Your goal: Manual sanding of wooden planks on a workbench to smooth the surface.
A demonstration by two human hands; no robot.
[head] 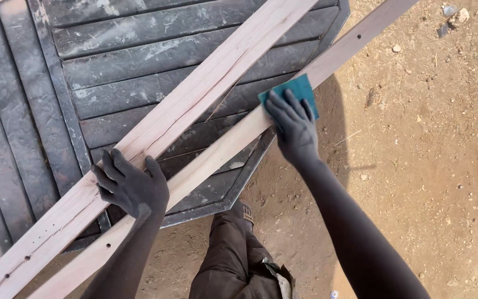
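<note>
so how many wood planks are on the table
2. The wide plank lies diagonally under the left hand; the narrow plank lies beside it, under the right hand and its green sanding pad.

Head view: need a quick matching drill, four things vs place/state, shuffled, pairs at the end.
Things:
1. left hand
2. right hand
3. teal sanding pad
4. dark slatted table

Places or states:
A. under both boards
B. pressed flat on the teal pad
C. between the right hand and the narrow board
D. resting on the wide cracked board

Pairs: 1-D, 2-B, 3-C, 4-A
</note>
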